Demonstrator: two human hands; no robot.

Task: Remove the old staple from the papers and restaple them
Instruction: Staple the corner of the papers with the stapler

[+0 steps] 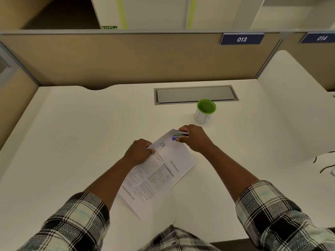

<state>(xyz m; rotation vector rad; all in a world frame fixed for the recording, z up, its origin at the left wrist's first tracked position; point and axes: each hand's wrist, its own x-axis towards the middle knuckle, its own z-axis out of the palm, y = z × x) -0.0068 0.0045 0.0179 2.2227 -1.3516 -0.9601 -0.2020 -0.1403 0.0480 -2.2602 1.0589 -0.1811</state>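
Observation:
Printed papers (159, 171) lie slanted on the white desk, the top page showing "28" and "Miscellaneous". My left hand (138, 151) grips their left edge near the top, thumb on the page. My right hand (194, 139) grips a small blue and silver stapler (179, 135), whose mouth sits over the papers' far top corner. The staple itself is too small to see.
A white cup with a green rim (204, 113) stands just beyond my right hand. A grey cable hatch (195, 94) is set into the desk (72, 133) behind it. Tan partition panels close the back and left. Dark cables (324, 163) lie at the right edge.

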